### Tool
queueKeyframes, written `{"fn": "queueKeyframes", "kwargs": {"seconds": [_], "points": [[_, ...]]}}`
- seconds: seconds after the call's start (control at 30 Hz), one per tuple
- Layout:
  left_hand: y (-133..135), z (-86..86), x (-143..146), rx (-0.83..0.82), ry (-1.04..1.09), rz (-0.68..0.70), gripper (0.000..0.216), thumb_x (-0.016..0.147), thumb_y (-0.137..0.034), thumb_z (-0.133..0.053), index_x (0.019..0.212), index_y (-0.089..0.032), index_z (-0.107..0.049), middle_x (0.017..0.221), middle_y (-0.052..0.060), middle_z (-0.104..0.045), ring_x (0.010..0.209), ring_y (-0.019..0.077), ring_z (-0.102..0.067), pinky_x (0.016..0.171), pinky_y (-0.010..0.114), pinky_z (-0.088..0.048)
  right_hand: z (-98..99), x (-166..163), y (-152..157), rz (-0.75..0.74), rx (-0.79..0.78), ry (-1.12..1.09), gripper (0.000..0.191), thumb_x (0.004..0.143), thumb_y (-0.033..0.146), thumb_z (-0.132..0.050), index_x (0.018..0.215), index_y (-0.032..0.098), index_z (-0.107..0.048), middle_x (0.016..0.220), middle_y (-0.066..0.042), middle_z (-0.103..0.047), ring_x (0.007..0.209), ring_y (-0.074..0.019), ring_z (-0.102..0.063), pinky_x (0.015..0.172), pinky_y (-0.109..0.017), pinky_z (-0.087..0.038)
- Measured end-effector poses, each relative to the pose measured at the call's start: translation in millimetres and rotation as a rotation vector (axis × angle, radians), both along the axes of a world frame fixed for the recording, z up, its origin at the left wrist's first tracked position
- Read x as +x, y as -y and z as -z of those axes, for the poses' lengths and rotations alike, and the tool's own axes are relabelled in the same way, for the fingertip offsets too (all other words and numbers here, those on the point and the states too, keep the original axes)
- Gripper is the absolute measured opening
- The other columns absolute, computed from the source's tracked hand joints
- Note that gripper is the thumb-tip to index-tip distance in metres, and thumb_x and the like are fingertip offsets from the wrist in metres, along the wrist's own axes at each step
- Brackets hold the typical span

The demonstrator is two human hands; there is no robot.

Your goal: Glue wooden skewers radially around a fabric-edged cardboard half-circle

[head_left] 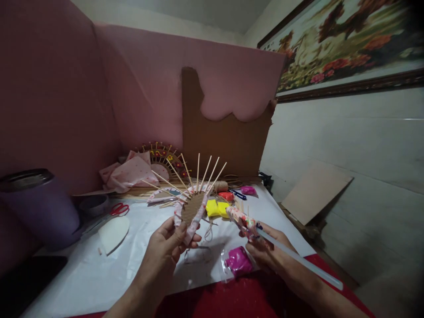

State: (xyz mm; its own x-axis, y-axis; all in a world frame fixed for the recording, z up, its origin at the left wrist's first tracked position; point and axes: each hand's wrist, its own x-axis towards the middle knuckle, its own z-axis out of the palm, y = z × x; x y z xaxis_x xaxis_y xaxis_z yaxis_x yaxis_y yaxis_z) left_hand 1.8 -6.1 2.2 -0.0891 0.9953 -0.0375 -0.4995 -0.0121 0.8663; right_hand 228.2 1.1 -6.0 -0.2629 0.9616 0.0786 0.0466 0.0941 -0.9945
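Pinching the cardboard piece point(191, 213) with fanned sticks point(198, 172): your left fingers point(179, 235) | wrapped round the floral glue gun point(243, 221): your right fingers point(257, 252)

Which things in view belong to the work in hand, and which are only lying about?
Seemingly in use:
cloth-edged cardboard piece with wooden sticks, in the left fingers
probable glue gun with translucent stick, in the right fingers

Seemingly just lying about:
red-handled scissors
yellow packets
nearer magenta packet
tape roll
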Motion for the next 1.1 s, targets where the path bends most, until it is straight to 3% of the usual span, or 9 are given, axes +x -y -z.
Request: {"fn": "queueKeyframes", "kwargs": {"seconds": [0.13, 0.23, 0.37, 0.5, 0.63, 0.73, 0.9, 1.1], "points": [[-1.8, 2.8, -3.2, -0.013, 0.000, -0.026, 0.034, 0.061, -0.024, -0.075, 0.090, -0.011, -0.062, 0.083, 0.008, -0.067, 0.060, 0.0153, -0.064, 0.054, 0.024, -0.050, -11.5, -0.2, -6.8, -0.009, 0.033, 0.059, 0.034, 0.062, 0.033, -0.074, 0.085, 0.017, -0.056, 0.057, 0.006, -0.041, 0.043, -0.0045, -0.029, 0.036, -0.017, -0.023], [-2.3, 3.2, -4.0, -0.020, 0.002, -0.029, 0.035, 0.061, -0.023, -0.075, 0.091, -0.011, -0.062, 0.084, 0.008, -0.067, 0.060, 0.0148, -0.064, 0.053, 0.023, -0.050, -18.7, 0.6, -4.5, -0.020, -0.031, 0.055, 0.032, 0.064, 0.037, -0.072, 0.083, 0.017, -0.055, 0.058, 0.005, -0.042, 0.045, -0.0057, -0.031, 0.037, -0.018, -0.024], [-1.9, 1.9, -2.1, -0.043, 0.004, -0.020, 0.033, 0.060, -0.023, -0.076, 0.087, -0.010, -0.061, 0.080, 0.007, -0.067, 0.058, 0.0150, -0.064, 0.052, 0.024, -0.051, -25.2, 1.1, 6.9, 0.005, -0.063, 0.085, 0.027, 0.068, 0.039, -0.068, 0.074, 0.017, -0.052, 0.057, 0.004, -0.045, 0.048, -0.0082, -0.039, 0.043, -0.020, -0.033], [-2.2, 2.0, -1.4, -0.048, 0.010, -0.004, 0.029, 0.062, -0.021, -0.075, 0.085, -0.010, -0.061, 0.076, 0.006, -0.066, 0.059, 0.0150, -0.064, 0.052, 0.023, -0.051, -19.1, 3.5, 12.0, -0.022, -0.108, 0.149, 0.024, 0.070, 0.038, -0.065, 0.074, 0.018, -0.054, 0.057, 0.004, -0.049, 0.051, -0.0110, -0.045, 0.047, -0.021, -0.039], [-2.5, 1.4, -3.8, -0.072, 0.017, -0.047, 0.023, 0.065, -0.017, -0.071, 0.085, -0.011, -0.061, 0.078, 0.006, -0.067, 0.059, 0.0135, -0.064, 0.053, 0.021, -0.052, -7.1, 7.3, 6.0, 0.032, 0.033, 0.224, 0.029, 0.071, 0.031, -0.065, 0.097, 0.021, -0.059, 0.085, -0.002, -0.060, 0.073, -0.0169, -0.055, 0.063, -0.025, -0.045], [-2.9, -1.4, -6.1, -0.096, 0.018, -0.078, 0.018, 0.068, -0.011, -0.067, 0.085, -0.010, -0.061, 0.080, 0.008, -0.068, 0.058, 0.0134, -0.065, 0.052, 0.020, -0.052, -5.1, 9.9, 2.6, 0.057, 0.116, 0.327, 0.030, 0.071, 0.030, -0.066, 0.100, 0.021, -0.061, 0.095, -0.004, -0.061, 0.086, -0.0215, -0.055, 0.076, -0.030, -0.043], [-4.4, -4.2, -7.3, -0.105, 0.028, -0.080, 0.016, 0.072, -0.006, -0.060, 0.088, -0.010, -0.061, 0.080, 0.008, -0.068, 0.057, 0.0135, -0.065, 0.051, 0.021, -0.053, -3.2, 15.5, 6.2, -0.050, -0.107, 0.007, 0.025, 0.074, 0.034, -0.065, 0.092, 0.016, -0.062, 0.074, -0.001, -0.057, 0.063, -0.0126, -0.051, 0.058, -0.023, -0.042], [-6.7, 1.3, -6.9, -0.136, 0.002, -0.086, 0.010, 0.074, -0.007, -0.059, 0.084, -0.010, -0.060, 0.076, 0.007, -0.067, 0.057, 0.0144, -0.065, 0.049, 0.021, -0.053, -2.6, 15.4, 8.5, -0.095, -0.338, -0.344, 0.018, 0.076, 0.027, -0.064, 0.085, 0.011, -0.066, 0.074, -0.005, -0.059, 0.059, -0.0090, -0.049, 0.051, -0.018, -0.038]]}}
